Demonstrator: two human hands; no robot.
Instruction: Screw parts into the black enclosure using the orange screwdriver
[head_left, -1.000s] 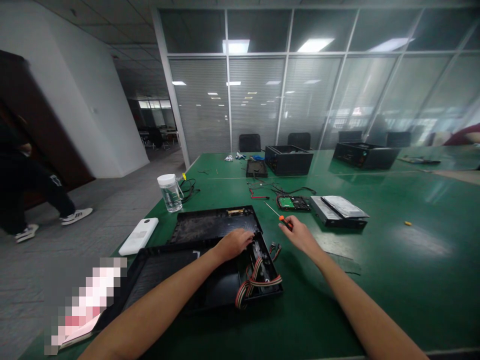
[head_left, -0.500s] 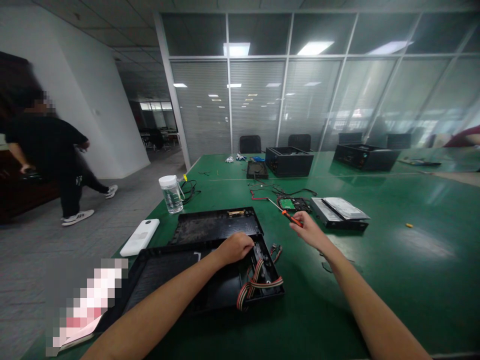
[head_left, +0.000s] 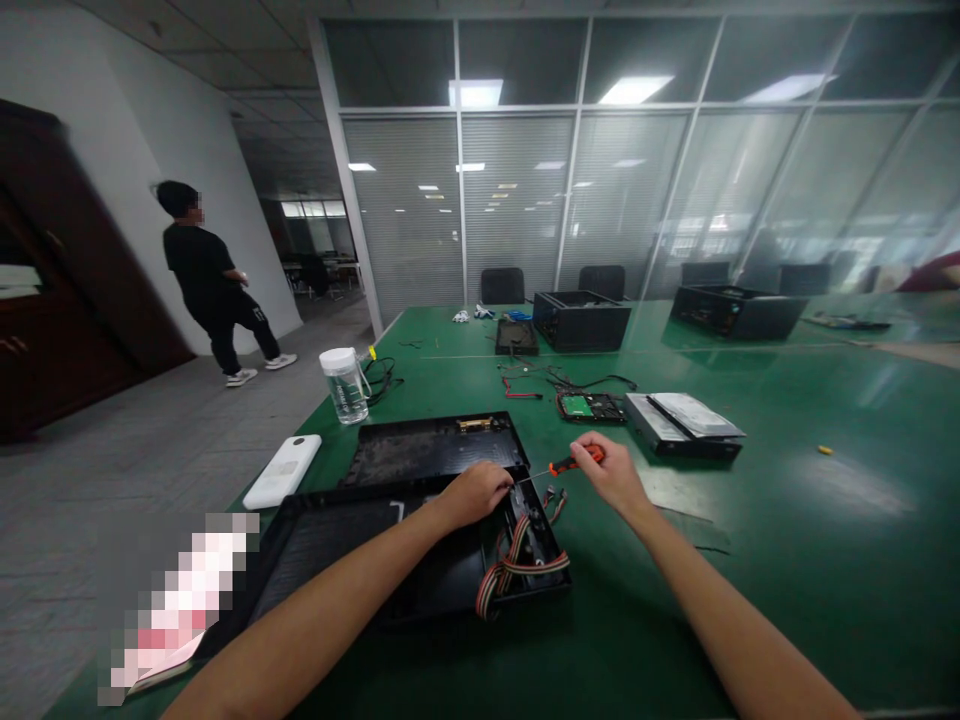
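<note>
In my right hand (head_left: 611, 475) is an orange and black screwdriver (head_left: 574, 460), its thin shaft pointing left to my left hand (head_left: 480, 490). The fingers of my left hand are pinched at the right end of a shallow black case (head_left: 322, 540); what lies between them is hidden. Striped ribbon-like wires (head_left: 517, 567) hang over that end of the case. Behind it lies a black panel (head_left: 420, 450) with a brass-coloured piece (head_left: 475, 425) on it.
A water bottle (head_left: 345, 385) and a white power-bank-like device (head_left: 283, 472) stand left. A hard drive with green board (head_left: 589, 406) and a disc drive (head_left: 682, 430) lie right. Farther back are two black computer cases (head_left: 581, 320). A person (head_left: 202, 280) is at left.
My right hand has brought the screwdriver's tip down and left to my left fingers. My left hand has stayed at the case. The person has moved right and farther off.
</note>
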